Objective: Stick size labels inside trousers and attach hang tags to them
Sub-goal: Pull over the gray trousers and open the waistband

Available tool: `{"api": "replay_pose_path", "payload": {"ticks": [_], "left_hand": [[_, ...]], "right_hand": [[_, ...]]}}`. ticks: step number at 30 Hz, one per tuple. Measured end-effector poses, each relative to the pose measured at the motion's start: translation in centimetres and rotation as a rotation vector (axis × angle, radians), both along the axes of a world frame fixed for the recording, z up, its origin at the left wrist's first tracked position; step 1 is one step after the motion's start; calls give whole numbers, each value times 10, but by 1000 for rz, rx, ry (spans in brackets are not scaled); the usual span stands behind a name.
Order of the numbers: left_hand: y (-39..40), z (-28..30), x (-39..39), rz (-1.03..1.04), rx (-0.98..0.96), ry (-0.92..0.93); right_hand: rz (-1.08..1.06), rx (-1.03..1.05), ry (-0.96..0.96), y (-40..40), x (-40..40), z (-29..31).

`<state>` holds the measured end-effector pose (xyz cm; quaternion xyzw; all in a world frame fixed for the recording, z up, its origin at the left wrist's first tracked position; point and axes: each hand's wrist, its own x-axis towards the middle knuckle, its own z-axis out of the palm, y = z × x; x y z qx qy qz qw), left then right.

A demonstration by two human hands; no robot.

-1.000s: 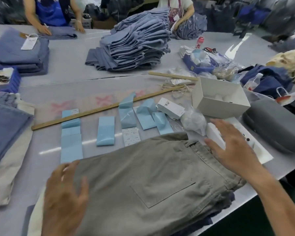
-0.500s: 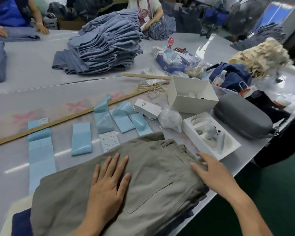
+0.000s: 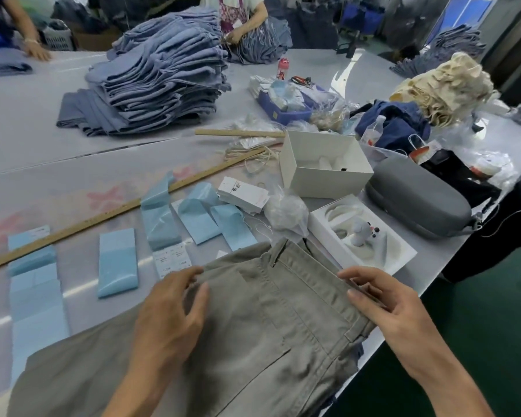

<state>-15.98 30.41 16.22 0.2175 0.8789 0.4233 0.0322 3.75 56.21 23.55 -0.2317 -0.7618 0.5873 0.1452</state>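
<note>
Trousers (image 3: 253, 335) run off frame's bottom edge; my left hand (image 3: 169, 320) rests flat, released; right hand (image 3: 385, 308) pinches the waistband, fingertips partly hidden.

Both forearms are bare; no sleeves, left hand (image 3: 169, 314) ringless.
</note>
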Motion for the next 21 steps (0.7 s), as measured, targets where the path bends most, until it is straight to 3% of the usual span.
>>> {"api": "replay_pose_path", "payload": {"ticks": [5, 7, 9, 12, 15, 18, 19, 21], "left_hand": [[79, 12, -23, -416, -57, 89], [102, 19, -23, -572, -16, 37], [107, 24, -20, -558, 98, 108], [87, 36, -6, -409, 249, 372], [48, 50, 26, -533, 327, 384], [23, 67, 53, -767, 118, 284], [21, 72, 61, -833, 10, 177], [19, 67, 78, -846, -153, 151]], "right_hand": [[73, -220, 166, -1, 3, -2], [86, -236, 186, 1, 3, -3], [73, -218, 162, 4, 4, -5], [-80, -232, 94, 11, 4, -7], [-153, -148, -45, 14, 3, -10], [-44, 83, -236, 13, 3, -9], [-25, 118, -262, 14, 4, -8], [-19, 112, -267, 15, 6, -6]]}}
